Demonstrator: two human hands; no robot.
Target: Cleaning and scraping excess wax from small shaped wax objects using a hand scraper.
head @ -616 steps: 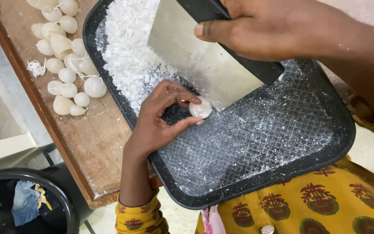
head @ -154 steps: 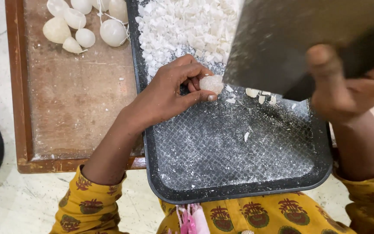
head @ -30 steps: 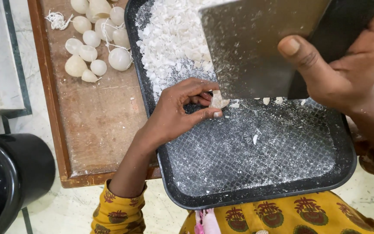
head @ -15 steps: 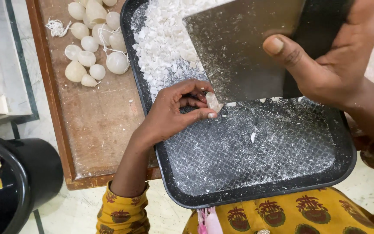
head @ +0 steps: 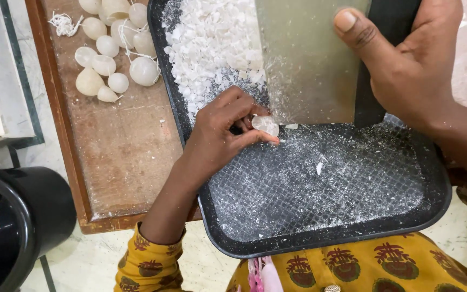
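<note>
My left hand [head: 220, 132] pinches a small white piece [head: 266, 125] against the floor of a black tray [head: 320, 238]. My right hand [head: 406, 70] grips the dark handle of a broad flat metal blade [head: 304, 59], thumb pressed on its face. The blade's lower edge rests right next to the white piece. Behind the blade, a heap of white chopped bits [head: 206, 48] fills the far part of the tray. White dust and a few crumbs cover the textured tray floor near me.
A brown wooden board [head: 120, 162] lies left of the tray, with several whole white round pieces [head: 114, 65] at its far end. A black bucket [head: 22, 216] stands at the lower left. My yellow patterned clothing [head: 352, 270] is under the tray's near rim.
The white piece in my left hand has got smaller. The blade has stayed against it, and the camera has drawn closer.
</note>
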